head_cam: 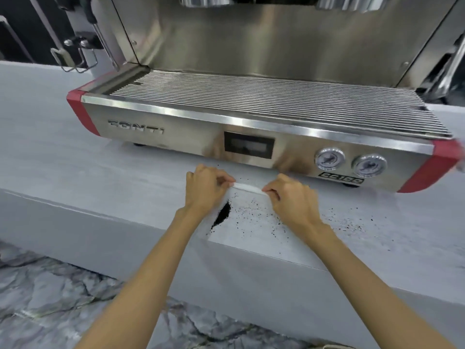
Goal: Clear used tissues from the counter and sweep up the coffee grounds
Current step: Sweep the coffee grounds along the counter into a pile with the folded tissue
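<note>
Above the coffee grounds (222, 214), left hand (205, 188) and right hand (293, 197) pinch a tissue (247, 188) taut.

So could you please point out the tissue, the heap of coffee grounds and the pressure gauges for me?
tissue (247, 188), head view, on its raised far edge between the hands.
heap of coffee grounds (223, 214), head view, middle of the dark pile.
pressure gauges (330, 158), head view, face of the left dial.

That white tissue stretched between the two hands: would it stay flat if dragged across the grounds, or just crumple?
Probably floppy: the tissue looks thin and keeps its line only because the left hand and right hand pinch its ends. It likely weighs almost nothing. Pushed into the coffee grounds, it would likely crumple.
</note>
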